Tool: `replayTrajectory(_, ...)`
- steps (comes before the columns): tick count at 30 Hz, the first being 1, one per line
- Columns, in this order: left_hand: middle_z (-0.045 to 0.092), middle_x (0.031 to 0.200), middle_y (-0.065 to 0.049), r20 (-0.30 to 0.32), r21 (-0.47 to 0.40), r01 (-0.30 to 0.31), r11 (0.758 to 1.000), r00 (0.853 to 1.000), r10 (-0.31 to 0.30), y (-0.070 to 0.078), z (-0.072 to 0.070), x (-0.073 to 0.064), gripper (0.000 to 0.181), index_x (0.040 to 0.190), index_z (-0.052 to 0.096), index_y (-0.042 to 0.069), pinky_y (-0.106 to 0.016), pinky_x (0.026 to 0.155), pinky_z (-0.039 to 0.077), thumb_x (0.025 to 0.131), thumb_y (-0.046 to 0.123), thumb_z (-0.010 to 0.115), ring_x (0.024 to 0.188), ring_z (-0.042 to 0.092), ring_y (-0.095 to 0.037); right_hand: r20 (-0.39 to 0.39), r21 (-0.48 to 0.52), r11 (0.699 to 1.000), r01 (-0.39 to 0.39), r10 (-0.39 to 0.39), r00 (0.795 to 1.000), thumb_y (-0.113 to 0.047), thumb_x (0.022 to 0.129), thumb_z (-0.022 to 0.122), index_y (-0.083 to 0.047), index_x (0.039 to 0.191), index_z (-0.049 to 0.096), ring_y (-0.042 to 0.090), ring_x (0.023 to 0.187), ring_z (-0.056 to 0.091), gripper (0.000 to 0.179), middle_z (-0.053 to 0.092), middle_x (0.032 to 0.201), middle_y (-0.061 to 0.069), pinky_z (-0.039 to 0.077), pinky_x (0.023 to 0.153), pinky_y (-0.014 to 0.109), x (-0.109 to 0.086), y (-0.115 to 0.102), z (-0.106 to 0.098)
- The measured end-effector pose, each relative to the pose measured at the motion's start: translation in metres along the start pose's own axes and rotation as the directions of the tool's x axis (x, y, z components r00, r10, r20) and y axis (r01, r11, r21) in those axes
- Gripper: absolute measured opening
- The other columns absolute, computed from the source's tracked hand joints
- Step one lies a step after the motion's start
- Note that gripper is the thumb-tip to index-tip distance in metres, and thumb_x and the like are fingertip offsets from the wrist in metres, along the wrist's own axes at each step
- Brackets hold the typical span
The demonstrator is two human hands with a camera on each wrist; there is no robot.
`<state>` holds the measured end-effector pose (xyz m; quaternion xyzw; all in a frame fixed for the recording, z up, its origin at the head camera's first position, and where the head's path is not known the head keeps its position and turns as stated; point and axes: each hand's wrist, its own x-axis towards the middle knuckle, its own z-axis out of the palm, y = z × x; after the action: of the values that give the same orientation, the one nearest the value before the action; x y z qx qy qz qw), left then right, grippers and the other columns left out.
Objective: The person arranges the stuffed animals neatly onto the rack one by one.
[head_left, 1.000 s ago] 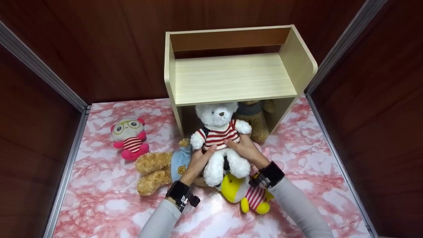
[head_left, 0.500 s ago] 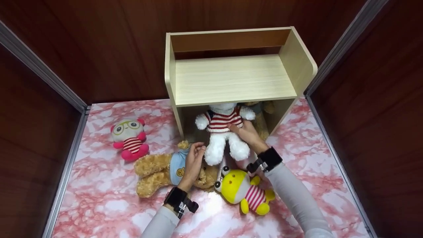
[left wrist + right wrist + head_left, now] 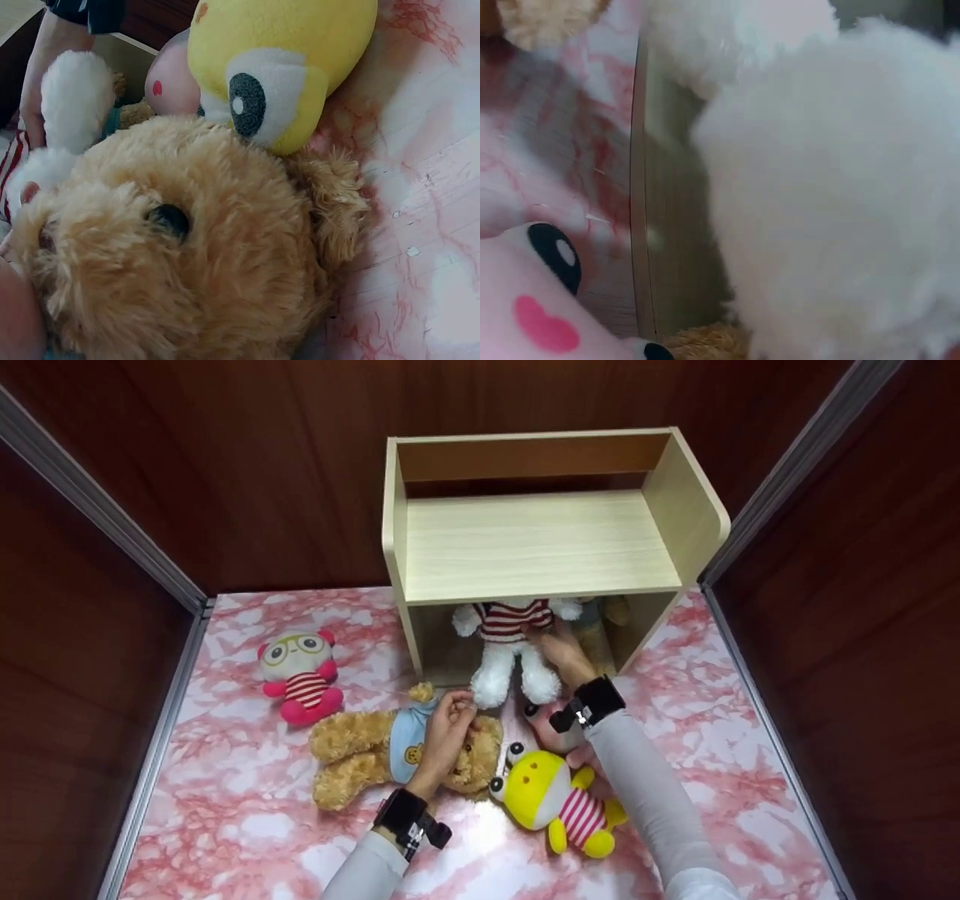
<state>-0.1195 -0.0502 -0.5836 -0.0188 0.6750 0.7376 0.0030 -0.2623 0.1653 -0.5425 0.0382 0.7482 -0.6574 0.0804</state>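
Observation:
A white teddy bear (image 3: 493, 679) in a red-and-white striped sweater is partly inside the lower compartment of the wooden shelf (image 3: 540, 540). Its head is hidden under the middle board. My right hand (image 3: 561, 649) grips it at the sweater's right side, thumb in front; the other fingers are mostly hidden. White fur fills much of the right wrist view. Over the brown teddy bear (image 3: 476, 757) in a blue shirt, lying on the floor, hovers my left hand (image 3: 448, 729). Its fingers are loosely bent and hold nothing; whether they touch that bear I cannot tell.
Another brown bear (image 3: 596, 641) sits in the compartment's right side. A yellow frog toy (image 3: 534, 791) and a pink one (image 3: 551, 727) lie before the shelf, near my right forearm. At the left lies a pink panda toy (image 3: 304, 679). Dark walls surround the marbled floor.
The white teddy bear has gone deeper into the lower compartment, its head passing out of sight. My left hand has let go of it, while the right hand has moved forward with it.

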Motion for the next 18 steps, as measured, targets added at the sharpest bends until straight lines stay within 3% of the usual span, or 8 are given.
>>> replayTrajectory(5, 0.066, 0.093, -0.029, 0.006, 0.006, 0.006, 1.000, 1.000, -0.006, -0.012, -0.001, 0.006, 0.027, 0.125, 0.060, -0.008, -0.022, 0.057, 0.054, 0.102, 0.006, 0.059, 0.067, 0.064, -0.019, -0.008, 0.024, 0.999, -0.048, 0.048, 0.999, -0.023, 0.102, 0.067, -0.003, 0.144, 0.054, 0.025, 0.122, 0.054, 0.049, 0.060, 0.136, 0.014, 0.042, 0.104, 0.032, 0.015, 0.008, 0.003)
replayTrajectory(7, 0.066, 0.093, -0.031, 0.001, 0.001, 0.019, 1.000, 1.000, -0.019, -0.013, 0.000, 0.006, 0.026, 0.126, 0.060, -0.009, -0.023, 0.057, 0.054, 0.103, 0.004, 0.058, 0.067, 0.064, -0.021, 0.001, 0.018, 0.999, -0.051, 0.051, 0.999, -0.024, 0.103, 0.066, -0.004, 0.142, 0.055, 0.022, 0.111, 0.055, 0.045, 0.062, 0.132, 0.013, 0.044, 0.092, 0.028, 0.018, 0.013, 0.002)
replayTrajectory(12, 0.065, 0.095, -0.032, -0.020, 0.031, 0.034, 0.999, 0.999, -0.034, -0.013, -0.001, 0.005, 0.025, 0.124, 0.060, -0.009, -0.026, 0.057, 0.055, 0.101, -0.003, 0.055, 0.068, 0.065, -0.030, 0.001, 0.019, 0.996, -0.082, 0.082, 0.997, -0.019, 0.104, 0.063, -0.002, 0.128, 0.062, 0.011, 0.089, 0.054, 0.030, 0.064, 0.114, 0.005, 0.042, 0.077, 0.020, 0.024, 0.030, 0.001)
replayTrajectory(16, 0.066, 0.094, -0.018, -0.033, 0.048, 0.021, 0.999, 0.999, -0.019, -0.013, 0.000, 0.006, 0.024, 0.122, 0.062, -0.007, -0.023, 0.057, 0.054, 0.099, -0.005, 0.056, 0.071, 0.066, -0.026, -0.059, 0.020, 0.994, -0.112, 0.113, 0.992, -0.019, 0.103, 0.062, -0.001, 0.115, 0.063, 0.011, 0.078, 0.050, 0.021, 0.060, 0.100, 0.004, 0.042, 0.069, 0.023, 0.029, 0.035, 0.004)
replayTrajectory(18, 0.065, 0.093, -0.011, -0.029, 0.037, 0.015, 0.999, 0.999, -0.014, -0.014, 0.001, 0.007, 0.025, 0.123, 0.062, -0.006, -0.023, 0.058, 0.053, 0.099, -0.004, 0.056, 0.072, 0.066, -0.023, -0.101, 0.003, 0.990, -0.142, 0.142, 0.985, -0.022, 0.104, 0.061, -0.003, 0.117, 0.063, 0.013, 0.084, 0.051, 0.023, 0.060, 0.104, 0.005, 0.043, 0.074, 0.025, 0.032, 0.034, 0.004)
